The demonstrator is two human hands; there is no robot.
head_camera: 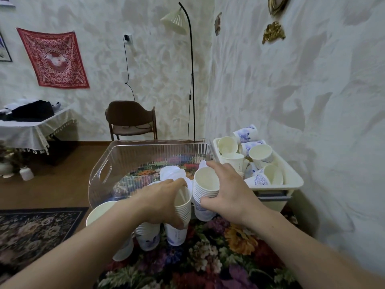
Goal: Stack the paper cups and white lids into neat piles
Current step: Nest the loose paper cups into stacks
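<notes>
My left hand grips a cup stack, fingers curled over the rim, thumb down the side. My right hand grips a second stack, fingers round its rim, thumb on the nested rims below. The two stacks stand upright, just beside each other, on the floral cloth. At 7 o'clock from my left hand, a third stack, partly under my wrist, and another cup beside my forearm. At 12 o'clock, white lids lie inside the clear bin. At 2 o'clock from my right hand, loose cups jumbled in a white tray. Chair and lamp well behind.
</notes>
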